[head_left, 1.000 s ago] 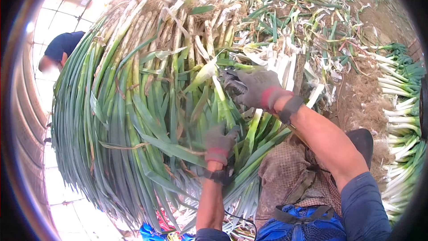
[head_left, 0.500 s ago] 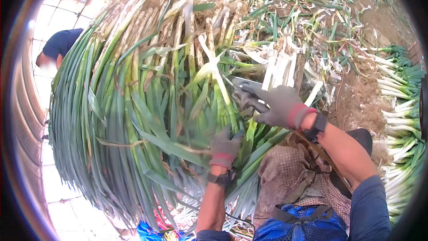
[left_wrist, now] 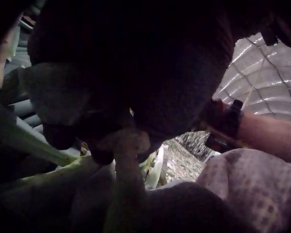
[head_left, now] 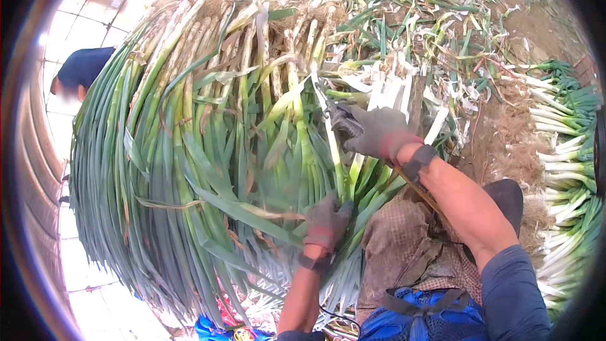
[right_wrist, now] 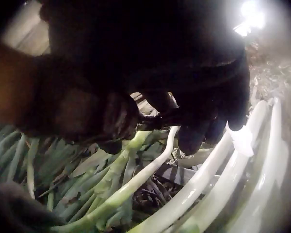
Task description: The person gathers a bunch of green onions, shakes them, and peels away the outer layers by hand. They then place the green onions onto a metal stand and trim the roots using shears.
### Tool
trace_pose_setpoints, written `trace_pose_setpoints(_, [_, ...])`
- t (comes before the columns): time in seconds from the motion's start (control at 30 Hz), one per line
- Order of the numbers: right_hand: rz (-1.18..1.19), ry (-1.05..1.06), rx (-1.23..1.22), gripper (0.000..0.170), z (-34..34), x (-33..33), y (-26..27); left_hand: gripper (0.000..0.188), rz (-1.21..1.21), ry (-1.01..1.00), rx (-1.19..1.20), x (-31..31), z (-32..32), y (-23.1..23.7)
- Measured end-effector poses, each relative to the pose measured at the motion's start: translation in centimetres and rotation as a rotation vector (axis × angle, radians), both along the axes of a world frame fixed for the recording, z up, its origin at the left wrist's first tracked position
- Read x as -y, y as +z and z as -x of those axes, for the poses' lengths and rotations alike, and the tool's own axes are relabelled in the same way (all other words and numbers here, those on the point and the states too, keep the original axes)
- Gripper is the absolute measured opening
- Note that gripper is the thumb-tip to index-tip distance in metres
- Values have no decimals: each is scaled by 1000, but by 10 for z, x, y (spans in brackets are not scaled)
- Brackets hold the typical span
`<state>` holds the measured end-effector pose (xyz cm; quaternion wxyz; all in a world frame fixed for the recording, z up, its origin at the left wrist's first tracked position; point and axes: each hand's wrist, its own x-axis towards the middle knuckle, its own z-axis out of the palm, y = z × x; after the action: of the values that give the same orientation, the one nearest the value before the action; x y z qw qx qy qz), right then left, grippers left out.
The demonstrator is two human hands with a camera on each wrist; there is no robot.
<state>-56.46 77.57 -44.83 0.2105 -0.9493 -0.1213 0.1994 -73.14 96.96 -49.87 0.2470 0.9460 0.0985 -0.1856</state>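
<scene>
In the head view my gloved left hand [head_left: 327, 222] grips a long green onion [head_left: 330, 142] low on its green part, its pale shaft pointing up and away. My gloved right hand [head_left: 377, 132] is curled round a dark hand tool [head_left: 344, 121] with a greyish tip, close beside that shaft. The fingers hide most of the tool, and its kind cannot be told. A brownish hose [head_left: 435, 205] runs from under the right wrist. Both wrist views are mostly dark glove; bare white shafts [right_wrist: 223, 206] show below the right hand.
A big heap of unpeeled green onions [head_left: 167, 170] fills the left and middle. Peeled ones [head_left: 391, 91] lie just beyond my right hand. Stripped leaves [head_left: 435, 19] litter the ground behind. A long row of white-shafted onions [head_left: 562, 170] lies at right. Another person [head_left: 88, 66] bends at far left.
My left hand has shifted slightly right and down with the onion, whose shaft now shows whiter and farther right. The right hand drew back right, then returned left to the shaft.
</scene>
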Motion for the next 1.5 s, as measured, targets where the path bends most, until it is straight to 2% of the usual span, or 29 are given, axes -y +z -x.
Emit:
trace_pose_setpoints(0.1, [-34,7,-16,75,10,10,-13,40,-5,-39,21,1,10,0])
trace_pose_setpoints(0.17, [-40,35,-35,75,23,23,-3,42,16,-67,22,3,10,2])
trace_pose_setpoints(0.27, [-18,-11,-62,66,27,45,2,43,112,-277,40,18,21,23])
trace_pose_setpoints(0.3, [-22,-54,-56,66,26,53,2,45,89,-316,-60,26,21,40])
trace_pose_setpoints(0.37, [-69,-143,54,66,29,65,-5,46,90,-479,-129,16,8,56])
trace_pose_setpoints(0.43, [-110,-150,-21,67,33,74,3,46,39,-576,-158,-3,-17,73])
trace_pose_setpoints(0.5, [-160,-132,-19,70,41,78,1,47,39,-404,-71,-30,-58,67])
trace_pose_setpoints(0.57, [-172,-87,-19,71,48,74,7,45,-274,-317,241,-51,-100,46])
trace_pose_setpoints(0.63, [-172,35,-37,72,53,70,15,45,-457,-157,227,-49,-133,34])
trace_pose_setpoints(0.73, [-178,153,27,73,67,56,12,46,-635,-27,158,-26,-148,15])
trace_pose_setpoints(0.8, [-113,129,-42,72,64,48,25,49,-615,26,134,-30,-154,-14])
trace_pose_setpoints(0.87, [-91,104,-51,71,61,45,27,44,-547,64,124,-20,-151,-8])
trace_pose_setpoints(0.9, [-92,145,-70,70,63,43,26,47,-412,172,29,-21,-154,-2])
trace_pose_setpoints(0.97, [-96,231,-118,69,72,38,21,50,-340,194,45,-27,-150,-3])
trace_pose_setpoints(1.0, [-105,211,-98,69,71,35,15,51,-306,205,57,-31,-149,-2])
trace_pose_setpoints(1.03, [-114,190,-78,69,69,32,7,54,-303,192,97,-44,-149,-22])
trace_pose_setpoints(1.13, [-117,167,-48,68,67,24,4,56,-166,230,11,-48,-142,-18])
trace_pose_setpoints(1.3, [-61,147,-96,65,45,8,17,55,-125,247,38,-43,-124,-11])
trace_pose_setpoints(1.37, [-116,107,-14,64,28,2,15,53,-68,273,35,-33,-118,6])
trace_pose_setpoints(1.5, [-118,1,101,62,-11,-16,-9,54,-147,284,33,-32,-110,-1])
